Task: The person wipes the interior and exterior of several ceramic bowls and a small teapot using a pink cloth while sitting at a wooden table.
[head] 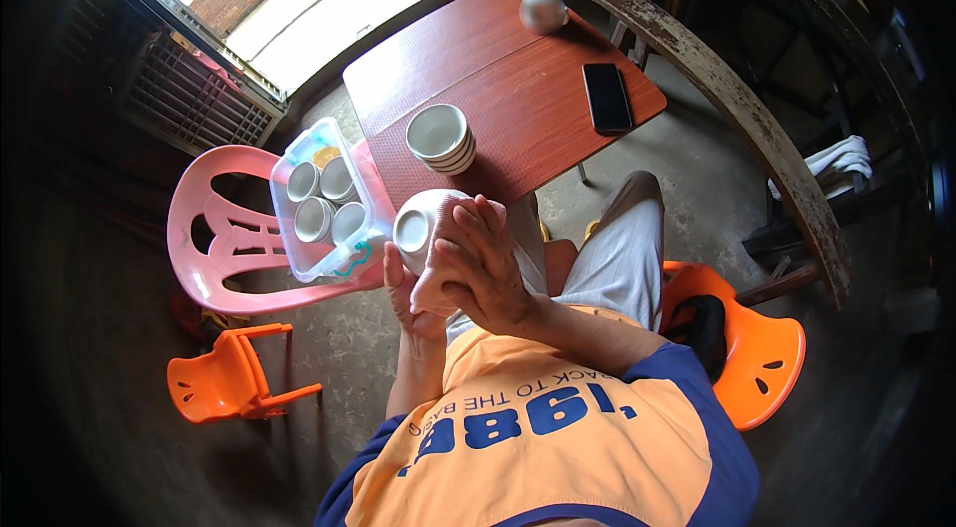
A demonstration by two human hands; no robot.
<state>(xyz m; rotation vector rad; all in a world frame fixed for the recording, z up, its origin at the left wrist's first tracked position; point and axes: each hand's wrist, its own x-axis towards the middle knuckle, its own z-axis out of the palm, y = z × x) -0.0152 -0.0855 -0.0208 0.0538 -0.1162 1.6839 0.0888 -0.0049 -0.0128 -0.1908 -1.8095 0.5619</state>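
A white bowl (411, 230) is tipped on its side above my lap, its foot ring facing left. My left hand (407, 295) supports it from below and the left, part of the hand hidden by the bowl and a cloth. My right hand (485, 265) presses a pink cloth (441, 258) against the bowl's outside, fingers extended. Just beyond, a stack of several bowls (441, 135) stands upright on the near left part of the reddish-brown table (478, 79). To the left, a clear plastic bin (299, 269) holds several stacked bowls (314, 219) and something yellow.
The bin rests on a pink plastic chair (224, 265). A smartphone (606, 98) and a white, partly blurred vessel (544, 8) are on the table. Orange chairs stand at left (216, 385) and right (762, 355). A worn wooden bench (732, 94) curves along the right.
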